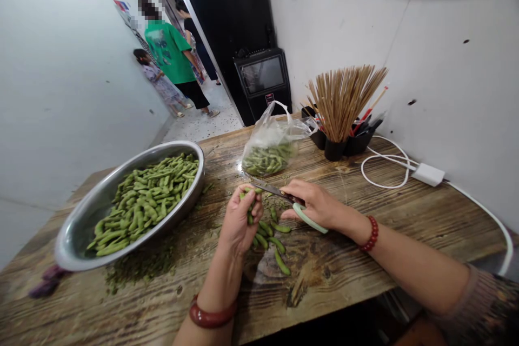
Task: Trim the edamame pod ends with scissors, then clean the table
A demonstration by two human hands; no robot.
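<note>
Several green edamame pods [249,215] are pinched in my left hand [238,223], its fingers closed around them. My right hand [314,204] grips a pair of scissors [310,220] with pale green handles. The blades point left and reach the tips of the held pods; whether they are parted I cannot tell. Loose edamame pods [279,262] lie on the wooden table [344,281] between and below my hands. To the left, a large metal basin [77,248] holds a heap of pods. Just beyond my hands stands a clear plastic bag [270,130] with more pods inside.
Green trimmings [141,267] lie beside the basin, near a dark purple object [46,281]. Thin wooden sticks [344,100] stand in a black holder [335,150]. A white cable and adapter [428,174] run along the right. People, one in a green shirt [170,51], stand beyond the table.
</note>
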